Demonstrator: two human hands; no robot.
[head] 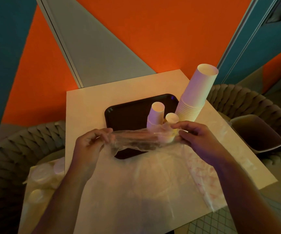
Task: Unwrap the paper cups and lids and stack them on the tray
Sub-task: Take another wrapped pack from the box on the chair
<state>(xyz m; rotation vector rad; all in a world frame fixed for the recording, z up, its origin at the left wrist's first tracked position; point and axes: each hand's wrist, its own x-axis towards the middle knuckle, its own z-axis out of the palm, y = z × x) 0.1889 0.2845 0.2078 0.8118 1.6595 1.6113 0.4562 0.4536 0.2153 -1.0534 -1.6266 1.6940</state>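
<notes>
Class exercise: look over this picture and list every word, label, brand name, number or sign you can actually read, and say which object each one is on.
None can be read.
The paper cups on the black tray: plain, no print visible.
The clear plastic wrap held by the left hand and right hand: no label visible.
The plastic bag: faint reddish marks at its right side, too blurred to read.

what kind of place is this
Probably a café or fast-food seating area: a serving tray with stacked paper cups on a small table, woven chairs beside it.
</notes>
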